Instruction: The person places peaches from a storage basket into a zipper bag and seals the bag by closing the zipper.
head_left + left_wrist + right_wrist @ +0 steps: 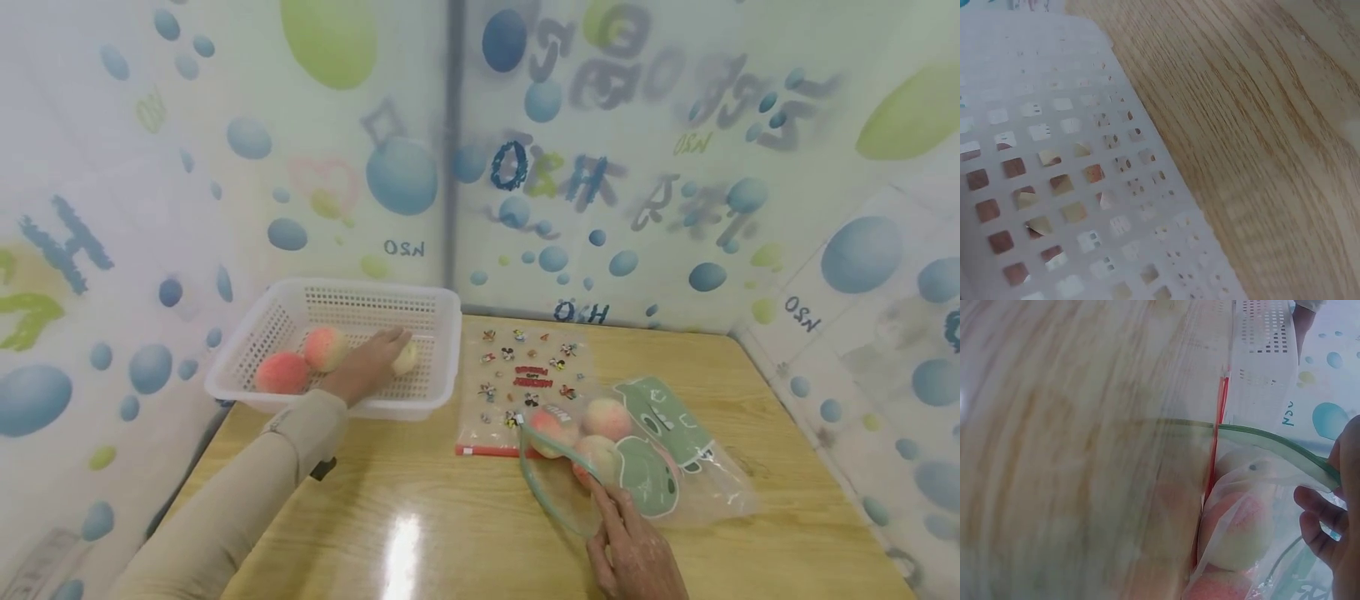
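In the head view my left hand [367, 367] reaches into the white plastic basket [453, 350] and grips a pale yellow peach [406, 358]; the thumb is hidden. Through the basket's holes, the left wrist view shows only bits of hand and fruit. Two pink peaches, one of them redder [282, 373], lie further left in the basket. My right hand [633, 546] pinches the green rim of a clear zip bag [551, 500] with green cartoon shapes. The bag's mouth gapes, and three peaches [1238, 531] lie inside it.
A flat clear bag [525, 367] with small cartoon prints and a red slider strip lies behind and partly under the green-rimmed bag. The wooden table [337, 517] meets patterned walls [600, 167] at the back and sides.
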Demonstrator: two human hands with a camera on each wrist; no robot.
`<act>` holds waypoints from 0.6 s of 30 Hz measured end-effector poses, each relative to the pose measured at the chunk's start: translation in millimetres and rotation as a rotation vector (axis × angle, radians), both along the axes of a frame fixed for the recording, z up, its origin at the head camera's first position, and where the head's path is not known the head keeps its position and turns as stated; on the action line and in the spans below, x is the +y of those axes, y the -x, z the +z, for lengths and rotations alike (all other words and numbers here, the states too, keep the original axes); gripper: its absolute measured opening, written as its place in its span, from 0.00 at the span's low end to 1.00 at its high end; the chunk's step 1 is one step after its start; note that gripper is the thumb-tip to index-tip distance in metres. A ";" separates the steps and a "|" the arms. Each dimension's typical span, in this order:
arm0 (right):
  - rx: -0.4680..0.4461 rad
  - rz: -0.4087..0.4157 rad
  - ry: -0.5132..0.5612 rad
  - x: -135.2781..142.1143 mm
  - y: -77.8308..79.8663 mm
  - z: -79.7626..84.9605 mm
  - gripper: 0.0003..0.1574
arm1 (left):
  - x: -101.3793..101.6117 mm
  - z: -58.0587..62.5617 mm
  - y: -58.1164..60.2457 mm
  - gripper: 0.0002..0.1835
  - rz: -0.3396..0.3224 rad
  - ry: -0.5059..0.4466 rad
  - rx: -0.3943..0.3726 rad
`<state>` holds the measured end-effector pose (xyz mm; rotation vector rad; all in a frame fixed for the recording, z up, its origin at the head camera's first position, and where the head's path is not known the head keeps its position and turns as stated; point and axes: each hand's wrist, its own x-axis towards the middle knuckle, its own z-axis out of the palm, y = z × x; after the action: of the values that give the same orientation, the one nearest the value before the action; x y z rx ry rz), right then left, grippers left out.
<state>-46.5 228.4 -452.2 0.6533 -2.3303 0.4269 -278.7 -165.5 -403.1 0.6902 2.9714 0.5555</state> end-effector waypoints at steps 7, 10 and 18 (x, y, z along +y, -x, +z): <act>0.009 0.014 0.021 0.8 3.6 -0.7 0.40 | -2.3 10.5 -0.1 0.35 -0.062 -0.007 0.133; 0.008 0.013 0.023 1.1 4.2 -0.9 0.40 | -2.8 14.2 -3.1 0.35 -0.076 0.001 0.149; 0.006 -0.011 -0.010 -0.4 2.3 1.0 0.39 | -1.3 20.4 -16.9 0.36 -0.115 0.001 0.234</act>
<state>-48.8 228.0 -451.2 0.6459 -2.3308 0.4075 -261.9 -166.8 -382.7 0.9823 3.1155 0.4965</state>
